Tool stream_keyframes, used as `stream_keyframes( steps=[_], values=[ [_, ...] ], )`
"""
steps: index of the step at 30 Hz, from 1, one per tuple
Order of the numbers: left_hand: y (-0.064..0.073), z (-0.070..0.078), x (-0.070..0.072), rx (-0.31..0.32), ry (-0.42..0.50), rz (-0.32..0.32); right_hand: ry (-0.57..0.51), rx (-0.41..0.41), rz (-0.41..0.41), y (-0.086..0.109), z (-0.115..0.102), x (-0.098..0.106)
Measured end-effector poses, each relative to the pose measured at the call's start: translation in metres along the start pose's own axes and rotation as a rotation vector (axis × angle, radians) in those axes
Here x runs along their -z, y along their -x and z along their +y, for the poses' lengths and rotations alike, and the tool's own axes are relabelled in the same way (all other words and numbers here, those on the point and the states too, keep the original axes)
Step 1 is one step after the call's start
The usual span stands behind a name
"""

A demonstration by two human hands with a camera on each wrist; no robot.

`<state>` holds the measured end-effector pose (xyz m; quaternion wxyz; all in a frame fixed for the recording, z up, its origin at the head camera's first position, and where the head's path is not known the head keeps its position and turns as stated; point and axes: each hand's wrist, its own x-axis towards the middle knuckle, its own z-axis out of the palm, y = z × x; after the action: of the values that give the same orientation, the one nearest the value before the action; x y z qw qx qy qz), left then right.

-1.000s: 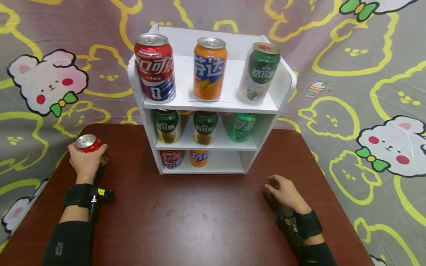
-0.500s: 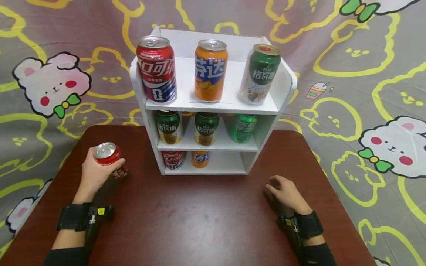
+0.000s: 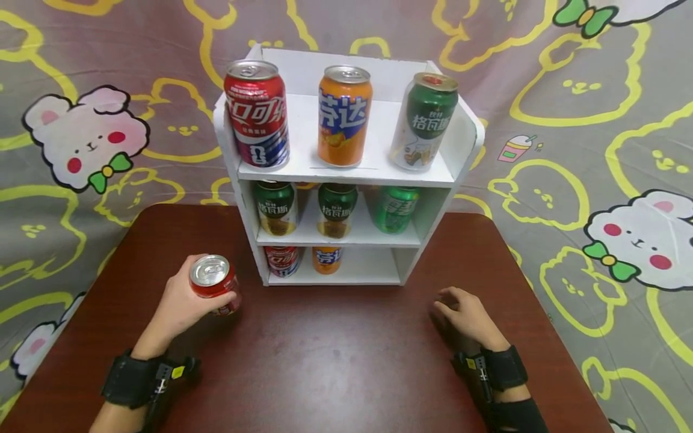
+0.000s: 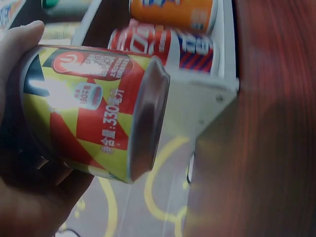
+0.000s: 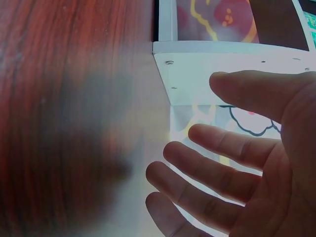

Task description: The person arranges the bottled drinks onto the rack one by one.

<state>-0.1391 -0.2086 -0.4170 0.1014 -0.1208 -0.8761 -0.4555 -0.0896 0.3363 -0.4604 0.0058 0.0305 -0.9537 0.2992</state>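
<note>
My left hand (image 3: 186, 300) grips a red soda can (image 3: 210, 278) around its side, left of the white shelf's lower front corner. In the left wrist view that can (image 4: 89, 108) shows red and yellow patches, its bottom rim pointing right, apart from the table. Right of the shelf, my right hand (image 3: 467, 316) is held low by the table with nothing in it. The right wrist view shows its fingers (image 5: 217, 182) spread and loosely bent. The white shelf (image 3: 335, 240) has three levels. Its bottom level holds a red Coca-Cola can (image 3: 282, 261) and an orange Fanta can (image 3: 327, 260).
On the top level stand a red cola can (image 3: 258, 114), an orange Fanta can (image 3: 345, 117) and a green-and-white can (image 3: 425, 123). Two dark green cans and a bright green can (image 3: 397, 209) fill the middle level. A patterned cloth (image 3: 552, 180) hangs behind the brown table (image 3: 335, 361).
My left hand has carried the red can from the table's far left edge rightward and nearer to me, toward the shelf. The right hand has stayed in place.
</note>
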Motion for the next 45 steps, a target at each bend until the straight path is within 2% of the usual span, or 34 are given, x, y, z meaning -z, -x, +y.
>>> stream_keyframes(
  steps=[4,10,15,20,24,30,34,39,45],
  values=[
    [0.004,0.015,-0.011,-0.058,0.060,-0.050,-0.002,-0.003,-0.007,0.002,0.002,0.000],
    [0.006,0.044,-0.036,-0.158,0.144,-0.129,0.007,-0.014,0.008,0.004,0.004,0.000],
    [0.002,0.066,-0.059,-0.198,0.219,-0.226,0.007,-0.012,0.010,0.005,0.004,-0.001],
    [0.000,0.079,-0.086,-0.233,0.252,-0.247,-0.003,-0.017,0.012,0.006,0.003,-0.001],
    [0.000,0.088,-0.110,-0.223,0.290,-0.275,-0.015,-0.027,0.014,0.008,0.004,0.000],
    [-0.005,0.098,-0.147,-0.175,0.371,-0.306,-0.020,-0.032,0.016,0.007,0.005,0.000],
    [-0.012,0.103,-0.170,-0.192,0.399,-0.307,-0.028,-0.026,0.020,0.008,0.006,0.001],
    [-0.022,0.106,-0.188,-0.189,0.428,-0.340,-0.033,-0.020,0.016,0.009,0.007,0.001],
    [-0.036,0.110,-0.203,-0.158,0.374,-0.350,-0.036,-0.024,0.021,0.011,0.009,0.003]
  ],
)
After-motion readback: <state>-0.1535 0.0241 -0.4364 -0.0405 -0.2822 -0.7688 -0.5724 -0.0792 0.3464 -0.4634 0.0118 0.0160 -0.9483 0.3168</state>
